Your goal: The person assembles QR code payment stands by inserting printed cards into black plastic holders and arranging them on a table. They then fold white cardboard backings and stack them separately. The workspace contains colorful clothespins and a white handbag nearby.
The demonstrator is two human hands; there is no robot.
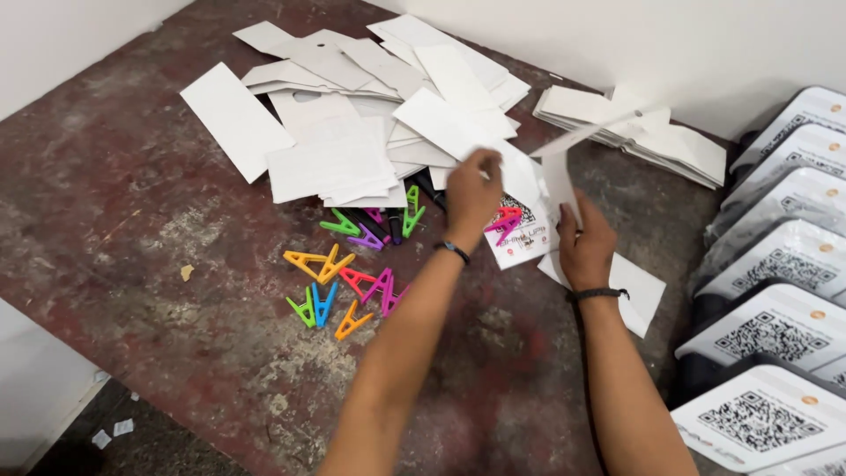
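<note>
Bright even light, soft shadows, slight blur.

A worn reddish-brown desk (132, 220) has a scatter of colourful plastic clips (339, 295) around 7 o'clock of centre, a neat stack of white cards (634, 132) at 1 o'clock, and a row of white-topped packs (775, 335) along 3 to 5 o'clock.

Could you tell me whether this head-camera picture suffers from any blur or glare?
Head view: even light with soft shadows; the left hand is slightly motion-blurred; the white paper cards look washed out, though the small colourful plastic clips stay fairly sharp.
</note>
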